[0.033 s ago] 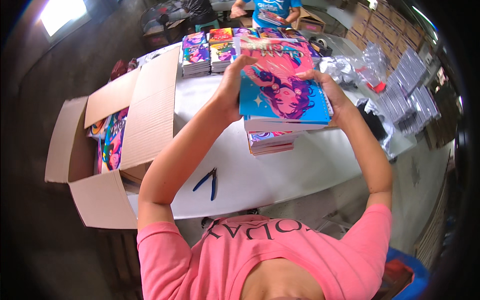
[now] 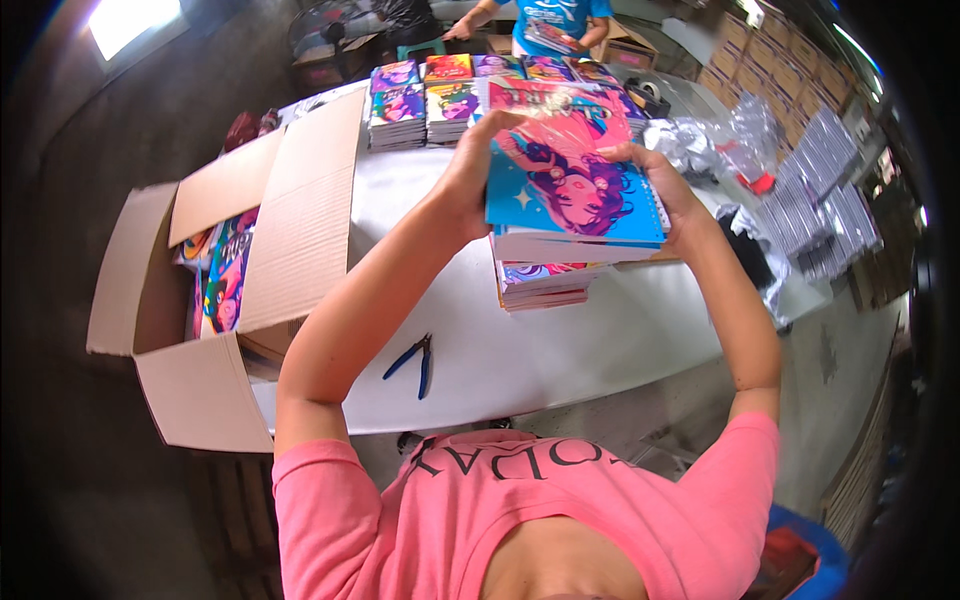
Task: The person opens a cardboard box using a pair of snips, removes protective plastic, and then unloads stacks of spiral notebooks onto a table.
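Note:
A stack of spiral-bound notebooks (image 2: 575, 190) is gripped between my two hands above the table, its top cover pink and blue with a purple-haired drawn figure. My left hand (image 2: 476, 175) clasps the left side, thumb on the cover. My right hand (image 2: 664, 190) holds the opposite side by the spiral binding, thumb also on top. Beneath and slightly nearer me, a lower pile of notebooks (image 2: 545, 285) stands on the white table (image 2: 560, 355); the held stack partly hides it. Blue-handled cutters (image 2: 412, 365) lie with handles spread, nearer me on the left.
An open cardboard box (image 2: 300, 210) with colourful notebooks inside stands at left. Several notebook piles (image 2: 398, 118) line the far side, near a co-worker in a blue shirt (image 2: 545, 12). Crumpled clear plastic (image 2: 690, 145) and grey stacks (image 2: 815, 200) are at right.
The held notebooks tilt slightly and the glare on the cover shifts. Across the table, the co-worker's hand has moved lower and to the left. My grip stays the same.

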`<state>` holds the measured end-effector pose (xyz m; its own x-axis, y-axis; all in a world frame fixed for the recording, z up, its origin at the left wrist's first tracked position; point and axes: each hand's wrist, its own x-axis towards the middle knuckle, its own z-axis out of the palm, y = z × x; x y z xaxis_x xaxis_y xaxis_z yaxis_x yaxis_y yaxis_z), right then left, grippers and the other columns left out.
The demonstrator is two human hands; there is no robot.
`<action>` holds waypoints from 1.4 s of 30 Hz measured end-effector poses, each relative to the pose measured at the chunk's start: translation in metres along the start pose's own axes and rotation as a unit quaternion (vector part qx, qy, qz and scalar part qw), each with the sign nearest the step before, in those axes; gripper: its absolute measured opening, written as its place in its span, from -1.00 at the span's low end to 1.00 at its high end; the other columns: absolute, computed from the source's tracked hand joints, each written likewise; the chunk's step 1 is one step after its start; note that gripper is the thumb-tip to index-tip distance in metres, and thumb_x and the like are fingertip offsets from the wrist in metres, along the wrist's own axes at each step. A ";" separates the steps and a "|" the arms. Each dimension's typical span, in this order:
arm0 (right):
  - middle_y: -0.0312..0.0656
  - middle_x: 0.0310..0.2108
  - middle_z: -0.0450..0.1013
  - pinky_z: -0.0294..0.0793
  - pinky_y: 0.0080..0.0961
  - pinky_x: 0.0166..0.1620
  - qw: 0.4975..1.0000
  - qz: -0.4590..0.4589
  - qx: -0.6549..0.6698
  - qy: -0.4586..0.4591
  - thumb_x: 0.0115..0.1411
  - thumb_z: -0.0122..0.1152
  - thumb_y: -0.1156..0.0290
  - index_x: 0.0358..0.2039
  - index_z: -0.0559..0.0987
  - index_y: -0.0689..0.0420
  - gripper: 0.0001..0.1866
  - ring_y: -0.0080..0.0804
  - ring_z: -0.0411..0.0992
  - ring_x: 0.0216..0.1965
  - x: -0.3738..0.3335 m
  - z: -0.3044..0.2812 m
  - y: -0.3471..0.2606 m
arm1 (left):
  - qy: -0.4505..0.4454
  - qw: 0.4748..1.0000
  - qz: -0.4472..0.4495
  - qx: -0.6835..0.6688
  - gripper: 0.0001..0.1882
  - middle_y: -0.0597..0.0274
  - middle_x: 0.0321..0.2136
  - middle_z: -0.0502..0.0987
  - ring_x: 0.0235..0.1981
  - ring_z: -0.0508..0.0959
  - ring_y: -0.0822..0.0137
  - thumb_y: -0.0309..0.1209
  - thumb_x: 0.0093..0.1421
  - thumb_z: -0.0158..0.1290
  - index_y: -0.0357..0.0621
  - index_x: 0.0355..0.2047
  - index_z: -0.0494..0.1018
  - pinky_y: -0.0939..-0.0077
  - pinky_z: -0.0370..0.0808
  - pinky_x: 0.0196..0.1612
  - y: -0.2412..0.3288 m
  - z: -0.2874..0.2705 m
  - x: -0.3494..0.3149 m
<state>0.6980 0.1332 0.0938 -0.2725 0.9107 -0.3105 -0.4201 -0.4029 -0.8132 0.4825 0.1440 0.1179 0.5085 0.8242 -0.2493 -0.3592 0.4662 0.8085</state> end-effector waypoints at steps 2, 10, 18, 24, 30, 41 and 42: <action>-0.07 -0.37 0.52 0.59 -0.41 -0.27 1.000 0.016 0.008 -0.002 0.04 0.11 0.35 -0.27 0.48 0.28 -0.71 -0.35 0.53 -0.44 0.009 -0.003 -0.003 | 0.015 1.000 0.016 0.010 -0.63 0.04 -0.36 0.51 -0.37 0.56 0.19 -0.20 0.07 -0.10 -0.23 -0.22 0.35 0.28 0.54 -0.22 -0.007 -0.003 0.015; -0.03 -0.30 0.51 0.56 -0.34 -0.18 0.993 0.115 0.001 -0.013 0.07 0.10 0.36 -0.16 0.45 0.29 -0.65 -0.29 0.53 -0.34 0.039 -0.044 0.016 | 0.066 0.993 -0.089 0.051 -0.60 0.09 -0.34 0.54 -0.35 0.57 0.30 -0.26 0.00 0.04 -0.24 -0.19 0.36 0.36 0.53 -0.20 -0.050 -0.046 0.071; -0.13 -0.29 0.51 0.56 -0.47 -0.23 0.992 0.052 -0.110 0.017 0.14 0.14 0.20 -0.15 0.44 0.25 -0.61 -0.43 0.53 -0.36 0.054 -0.052 0.028 | 0.173 0.974 0.121 0.084 -0.52 0.04 -0.26 0.43 -0.39 0.55 0.30 -0.44 0.04 0.06 -0.14 -0.04 0.17 0.39 0.59 -0.42 -0.092 -0.058 0.089; -0.10 0.00 0.36 0.41 -0.38 0.01 0.994 0.010 -0.079 -0.071 0.23 -0.05 0.04 0.09 0.28 0.20 -0.44 -0.33 0.41 -0.07 0.057 -0.034 0.033 | 0.232 0.947 0.195 0.109 -0.29 -0.03 -0.07 0.28 -0.14 0.37 0.18 -0.17 0.01 0.06 -0.14 0.10 0.03 0.30 0.41 -0.18 -0.095 -0.068 0.108; -0.11 0.09 0.26 0.25 -0.31 0.11 0.996 -0.018 -0.058 -0.067 0.25 -0.11 0.13 0.13 0.24 0.20 -0.47 -0.27 0.28 0.05 0.066 -0.069 0.021 | 0.260 0.931 0.170 0.194 -0.05 -0.12 0.14 0.12 0.14 0.20 0.10 0.13 -0.07 0.08 -0.18 0.19 0.02 0.27 0.11 0.18 -0.080 -0.040 0.046; 0.10 0.18 0.07 0.05 -0.04 0.21 0.458 -0.702 -0.535 0.111 0.25 -0.16 0.39 0.06 0.28 0.36 -0.58 -0.08 0.01 0.24 -0.078 0.019 0.030 | 0.428 0.709 0.262 0.496 -0.57 0.08 -0.20 0.51 -0.12 0.46 0.38 -0.16 0.11 0.06 -0.22 -0.13 0.46 0.51 0.38 -0.05 0.104 -0.222 -0.255; 0.14 0.16 0.08 0.08 -0.03 0.20 0.476 -0.732 -0.485 0.056 0.25 -0.17 0.40 0.02 0.31 0.39 -0.60 -0.04 0.02 0.23 -0.069 0.055 0.054 | 0.476 0.695 0.172 0.511 -0.49 0.04 -0.11 0.47 -0.02 0.41 0.35 -0.09 0.10 0.06 -0.22 -0.06 0.41 0.46 0.33 0.03 0.112 -0.263 -0.263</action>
<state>0.6464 0.0436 0.0990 -0.2320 0.1723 0.9573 0.5230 0.8519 -0.0266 0.1029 0.0636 0.1341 -0.3929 0.8965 0.2046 0.6584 0.1188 0.7433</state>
